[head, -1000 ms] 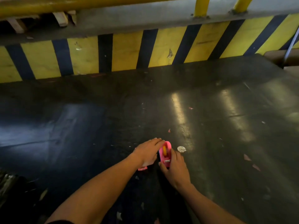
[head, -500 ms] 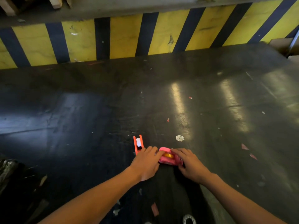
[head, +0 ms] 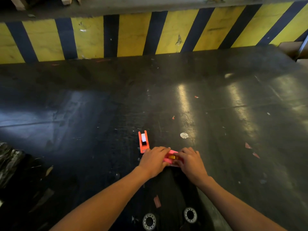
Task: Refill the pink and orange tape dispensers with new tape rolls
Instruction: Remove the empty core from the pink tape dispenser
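The pink tape dispenser (head: 171, 157) lies on its side on the dark floor, with a yellow core showing in its middle. My left hand (head: 154, 160) covers its left end and my right hand (head: 190, 161) grips its right end. Both hands hold it between them. The orange tape dispenser (head: 143, 142) stands just to the left and beyond my left hand, with a white piece in its slot. Two tape rolls lie near the bottom edge, one (head: 149, 221) on the left and one (head: 190, 215) on the right.
A yellow and dark-blue striped barrier (head: 133, 34) runs across the far side. A black crumpled bag (head: 8, 160) sits at the left edge. Paper scraps (head: 184, 135) and reddish bits (head: 157, 201) dot the dark glossy floor (head: 233, 130).
The pink dispenser went from upright to lying on its side between my hands. The view dropped lower, so the orange dispenser and two tape rolls came into sight.
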Action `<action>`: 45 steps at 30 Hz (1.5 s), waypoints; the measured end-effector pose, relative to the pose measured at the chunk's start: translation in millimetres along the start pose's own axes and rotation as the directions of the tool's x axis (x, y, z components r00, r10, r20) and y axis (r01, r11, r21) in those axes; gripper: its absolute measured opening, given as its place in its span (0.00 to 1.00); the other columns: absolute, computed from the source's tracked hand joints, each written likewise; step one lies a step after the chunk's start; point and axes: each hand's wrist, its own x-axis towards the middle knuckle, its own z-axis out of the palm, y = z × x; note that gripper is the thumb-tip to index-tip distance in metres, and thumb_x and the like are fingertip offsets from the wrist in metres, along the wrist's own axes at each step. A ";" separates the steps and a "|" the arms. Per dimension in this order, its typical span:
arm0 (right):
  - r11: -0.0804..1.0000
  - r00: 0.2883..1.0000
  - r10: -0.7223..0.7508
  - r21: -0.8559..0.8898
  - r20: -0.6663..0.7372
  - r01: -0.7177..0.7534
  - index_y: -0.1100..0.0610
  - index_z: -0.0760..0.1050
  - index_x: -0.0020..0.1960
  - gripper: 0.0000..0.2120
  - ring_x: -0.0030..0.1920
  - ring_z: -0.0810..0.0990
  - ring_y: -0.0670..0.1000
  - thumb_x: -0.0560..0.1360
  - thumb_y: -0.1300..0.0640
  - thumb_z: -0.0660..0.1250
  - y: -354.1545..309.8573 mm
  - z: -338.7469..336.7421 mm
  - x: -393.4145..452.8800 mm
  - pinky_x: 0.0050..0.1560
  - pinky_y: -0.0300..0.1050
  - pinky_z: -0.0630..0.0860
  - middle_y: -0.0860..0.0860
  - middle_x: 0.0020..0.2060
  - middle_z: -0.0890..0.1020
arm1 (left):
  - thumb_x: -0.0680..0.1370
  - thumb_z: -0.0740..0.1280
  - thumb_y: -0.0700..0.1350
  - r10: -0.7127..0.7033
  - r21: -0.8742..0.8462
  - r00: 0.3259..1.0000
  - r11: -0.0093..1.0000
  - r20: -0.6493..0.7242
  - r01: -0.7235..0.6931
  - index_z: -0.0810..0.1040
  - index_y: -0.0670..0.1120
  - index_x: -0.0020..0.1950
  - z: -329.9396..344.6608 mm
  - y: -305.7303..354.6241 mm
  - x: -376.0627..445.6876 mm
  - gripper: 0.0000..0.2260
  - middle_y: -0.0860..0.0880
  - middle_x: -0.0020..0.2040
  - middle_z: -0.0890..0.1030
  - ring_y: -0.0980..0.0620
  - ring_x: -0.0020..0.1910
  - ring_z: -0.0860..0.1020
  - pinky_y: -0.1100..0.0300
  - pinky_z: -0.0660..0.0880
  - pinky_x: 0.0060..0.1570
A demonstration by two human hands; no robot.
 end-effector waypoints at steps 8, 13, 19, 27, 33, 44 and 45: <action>0.996 0.997 -0.063 -0.072 -0.052 0.059 0.53 0.84 0.48 0.09 0.42 0.81 0.55 0.72 0.53 0.67 0.3 1.4 -1.1 0.46 0.47 0.65 0.49 0.39 0.81 | 0.79 0.68 0.55 -0.041 -0.018 0.999 0.999 -0.030 0.040 0.64 0.53 0.78 5.3 1.4 -4.0 0.29 0.52 0.76 0.71 0.50 0.73 0.71 0.46 0.68 0.70; 0.990 0.966 0.064 0.141 -0.250 -0.029 0.55 0.83 0.50 0.11 0.44 0.80 0.52 0.76 0.50 0.65 -10.4 -3.4 -2.8 0.48 0.46 0.67 0.50 0.42 0.83 | 0.78 0.69 0.53 -0.054 -0.063 0.998 0.997 -0.042 0.051 0.64 0.53 0.78 6.7 2.2 -4.2 0.30 0.52 0.76 0.70 0.50 0.74 0.69 0.45 0.68 0.71; 0.666 0.906 0.423 0.678 0.000 -0.311 0.55 0.84 0.48 0.06 0.41 0.81 0.40 0.74 0.54 0.74 -19.3 -35.2 -2.2 0.42 0.29 0.72 0.45 0.39 0.85 | 0.78 0.70 0.47 -0.116 -0.353 0.970 0.935 -0.214 0.034 0.62 0.52 0.78 8.0 19.8 -20.1 0.31 0.51 0.75 0.67 0.53 0.73 0.68 0.56 0.69 0.71; 0.334 0.918 0.295 0.872 0.263 -0.357 0.60 0.84 0.45 0.04 0.31 0.80 0.40 0.76 0.64 0.70 -34.5 -34.3 -37.0 0.32 0.30 0.74 0.52 0.33 0.84 | 0.75 0.73 0.42 -0.171 -0.571 0.906 0.816 -0.388 -0.091 0.79 0.53 0.59 13.0 43.5 -64.8 0.14 0.53 0.55 0.77 0.59 0.51 0.79 0.61 0.79 0.52; 0.324 0.924 0.253 0.875 0.287 -0.360 0.60 0.84 0.46 0.07 0.34 0.79 0.46 0.78 0.63 0.67 -48.3 -36.5 -67.7 0.34 0.32 0.76 0.55 0.35 0.83 | 0.76 0.73 0.43 -0.226 -0.596 0.881 0.799 -0.416 -0.076 0.80 0.50 0.55 18.4 51.8 -94.3 0.09 0.53 0.52 0.78 0.60 0.49 0.79 0.67 0.78 0.48; 0.554 0.828 0.533 0.667 0.176 -0.498 0.55 0.79 0.42 0.04 0.44 0.83 0.56 0.74 0.60 0.73 -28.6 -37.4 -118.6 0.46 0.51 0.80 0.56 0.41 0.84 | 0.76 0.73 0.40 -0.362 -0.673 0.824 0.739 -0.436 -0.032 0.78 0.50 0.55 24.5 71.4 -161.6 0.10 0.56 0.51 0.78 0.58 0.47 0.81 0.56 0.83 0.45; 0.657 0.831 0.535 0.544 0.151 -0.522 0.55 0.79 0.43 0.04 0.45 0.83 0.56 0.73 0.58 0.74 -20.1 -35.6 -122.8 0.49 0.51 0.79 0.56 0.42 0.85 | 0.76 0.73 0.40 -0.370 -0.681 0.822 0.732 -0.434 -0.030 0.78 0.50 0.55 27.0 71.2 -167.4 0.10 0.55 0.51 0.78 0.56 0.45 0.82 0.56 0.83 0.44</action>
